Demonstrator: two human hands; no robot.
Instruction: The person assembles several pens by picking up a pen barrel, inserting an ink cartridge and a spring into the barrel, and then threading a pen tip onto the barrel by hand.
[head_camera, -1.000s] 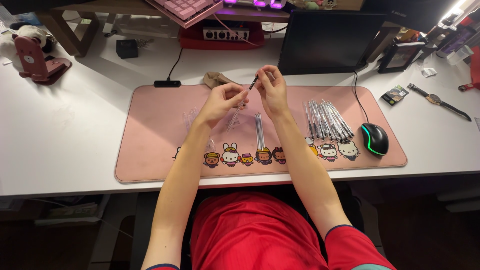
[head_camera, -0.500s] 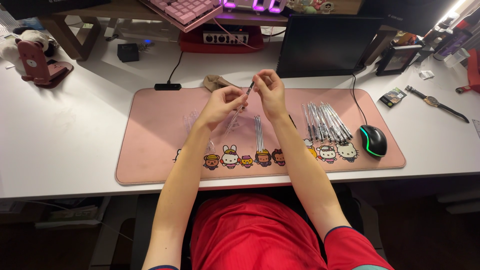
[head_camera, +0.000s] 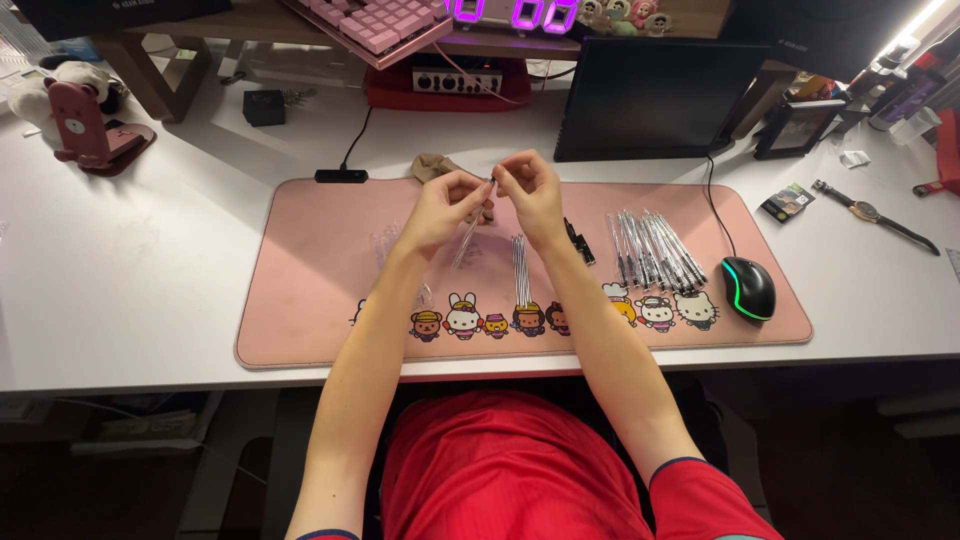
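Note:
Both my hands are raised over the middle of a pink desk mat (head_camera: 320, 310). My left hand (head_camera: 440, 208) holds a clear pen barrel (head_camera: 467, 235) that slants down toward me. My right hand (head_camera: 530, 195) pinches a small part at the barrel's top end, fingertips of both hands almost touching. On the mat below lie a small bundle of thin pen refills (head_camera: 520, 270), a row of several assembled clear pens (head_camera: 655, 248) to the right, and some clear plastic parts (head_camera: 385, 240) to the left.
A black mouse with a green glow (head_camera: 748, 287) sits on the mat's right end. Behind are a dark tablet screen (head_camera: 655, 95), a pink keyboard (head_camera: 375, 22), a red box (head_camera: 450, 80), a wristwatch (head_camera: 875, 215) and a pink bear-shaped stand (head_camera: 85, 130).
My hands have shifted slightly, staying together at the barrel's top. The barrel is tilted a little more toward me. The camera has tipped down a little.

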